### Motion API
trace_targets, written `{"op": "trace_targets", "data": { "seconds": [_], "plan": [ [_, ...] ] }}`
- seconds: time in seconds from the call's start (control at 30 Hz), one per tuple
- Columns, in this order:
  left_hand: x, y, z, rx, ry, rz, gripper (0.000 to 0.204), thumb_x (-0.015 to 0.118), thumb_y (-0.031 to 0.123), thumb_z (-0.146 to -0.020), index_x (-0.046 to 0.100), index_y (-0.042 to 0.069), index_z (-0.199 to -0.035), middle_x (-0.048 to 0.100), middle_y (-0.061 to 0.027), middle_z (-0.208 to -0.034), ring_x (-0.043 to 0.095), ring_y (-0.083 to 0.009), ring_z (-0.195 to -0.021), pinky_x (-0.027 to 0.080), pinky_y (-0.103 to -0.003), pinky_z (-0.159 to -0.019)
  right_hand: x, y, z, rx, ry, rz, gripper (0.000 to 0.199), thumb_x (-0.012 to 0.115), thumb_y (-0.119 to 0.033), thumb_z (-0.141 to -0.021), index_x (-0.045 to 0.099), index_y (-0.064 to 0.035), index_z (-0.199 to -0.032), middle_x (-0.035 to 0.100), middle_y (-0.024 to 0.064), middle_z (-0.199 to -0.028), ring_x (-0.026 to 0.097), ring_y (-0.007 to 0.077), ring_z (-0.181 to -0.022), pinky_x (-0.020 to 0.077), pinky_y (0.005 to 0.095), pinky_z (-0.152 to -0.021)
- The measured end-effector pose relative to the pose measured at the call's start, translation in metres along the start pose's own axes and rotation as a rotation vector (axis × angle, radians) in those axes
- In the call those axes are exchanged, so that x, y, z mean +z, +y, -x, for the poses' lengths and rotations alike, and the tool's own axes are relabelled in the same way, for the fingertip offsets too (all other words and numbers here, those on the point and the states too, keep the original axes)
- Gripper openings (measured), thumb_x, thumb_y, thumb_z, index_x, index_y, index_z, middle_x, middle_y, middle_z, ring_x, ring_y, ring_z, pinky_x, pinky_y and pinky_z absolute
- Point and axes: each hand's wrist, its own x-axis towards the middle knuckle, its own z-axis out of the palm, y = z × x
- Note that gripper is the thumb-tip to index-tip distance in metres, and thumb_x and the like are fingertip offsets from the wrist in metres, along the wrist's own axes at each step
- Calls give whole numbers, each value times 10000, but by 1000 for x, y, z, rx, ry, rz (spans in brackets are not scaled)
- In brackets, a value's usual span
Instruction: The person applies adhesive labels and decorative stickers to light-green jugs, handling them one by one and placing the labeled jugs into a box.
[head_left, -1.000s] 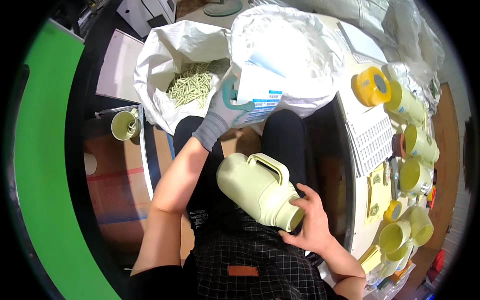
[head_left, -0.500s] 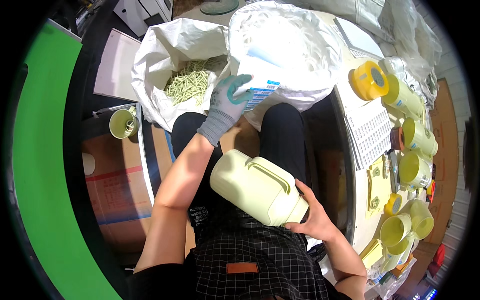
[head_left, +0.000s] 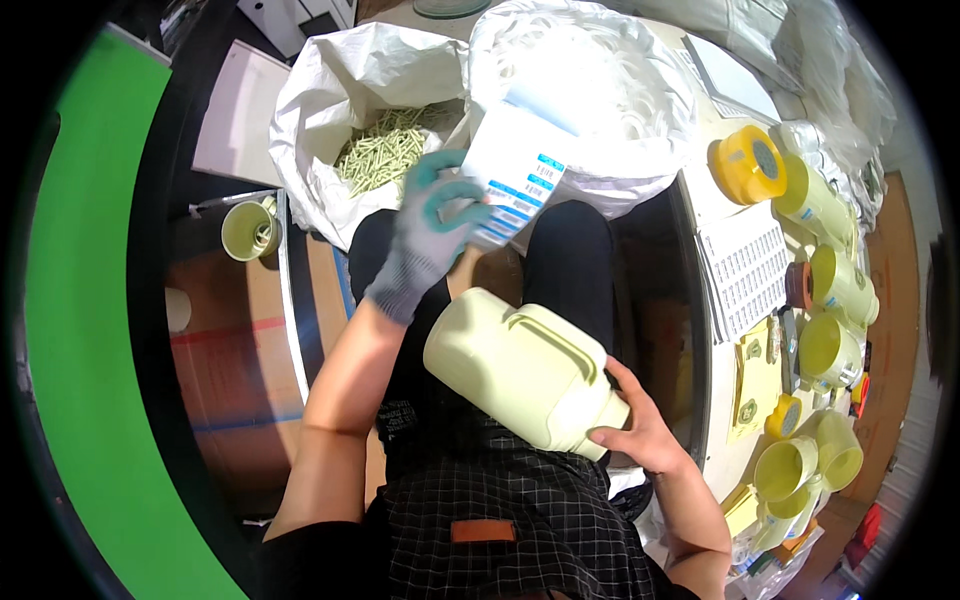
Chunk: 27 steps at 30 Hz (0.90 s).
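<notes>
Seated worker, head view. The gloved left hand (head_left: 425,235) has its grip pinching a white-and-blue label sheet (head_left: 515,185) at 12 o'clock. The bare right hand (head_left: 640,430) has its grip curled around the mouth end of a pale green jug (head_left: 520,365), lying tilted across the lap at centre. More jugs (head_left: 835,285) line the desk (head_left: 715,215) at 3 o'clock.

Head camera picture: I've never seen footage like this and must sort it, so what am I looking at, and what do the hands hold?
It is a fisheye view from a camera on a person's head, looking down at their lap; edges bend. The left hand, in a grey glove, holds a white and blue sheet near a white sack of pale green sticks. The bare right hand grips the neck end of a pale green jug lying across the lap. To the right, a table carries more green jugs and a yellow tape roll.
</notes>
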Motion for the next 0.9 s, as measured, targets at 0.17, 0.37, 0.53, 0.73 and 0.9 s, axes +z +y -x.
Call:
{"op": "trace_targets", "data": {
  "seconds": [0.17, 0.37, 0.53, 0.73, 0.9],
  "plan": [
    [-66, 54, 64, -507, 436, 14, 246, 789, -21, -875, 741, 33, -1109, 719, -96, -1022, 692, -172, -886, 568, -296, -786, 23, 14, -17, -358, 99, 335, 1171, 901, -150, -756, 191, 6, -1675, 407, 235, -1628, 432, 302, -1497, 346, 417, -1227],
    [-61, 74, 116, -877, 377, 784, 153, 769, 134, -965, 738, 13, -1055, 738, -84, -855, 677, -135, -700, 521, -236, -614, 55, 50, -39, -788, 238, 769, 1199, 929, -163, -713, 217, -84, -1675, 275, 336, -1674, 377, 482, -1523, 389, 508, -1205],
    [-59, 74, 118, -928, 371, 809, 186, 816, 122, -928, 758, -3, -1053, 744, -83, -840, 657, -105, -672, 525, -217, -618, 58, 55, -35, -839, 214, 796, 1200, 928, -96, -705, 222, -125, -1675, 221, 363, -1680, 364, 490, -1530, 399, 530, -1193],
    [-68, 61, 129, -833, 291, 482, 270, 815, 110, -922, 717, 6, -1151, 739, -67, -901, 665, -101, -720, 553, -239, -673, 65, 54, -38, -980, 339, 1021, 1178, 958, -150, -654, 310, -163, -1638, 306, 421, -1606, 558, 565, -1331, 573, 516, -987],
    [-66, 34, 154, -307, 296, -40, 533, 783, 141, -950, 534, 9, -1402, 692, -28, -930, 659, -132, -774, 540, -275, -711, 35, 2, -38, -841, 134, 754, 1061, 915, -245, -694, 386, -120, -1604, 392, 345, -1609, 581, 508, -1339, 523, 520, -1079]
  ]
}}
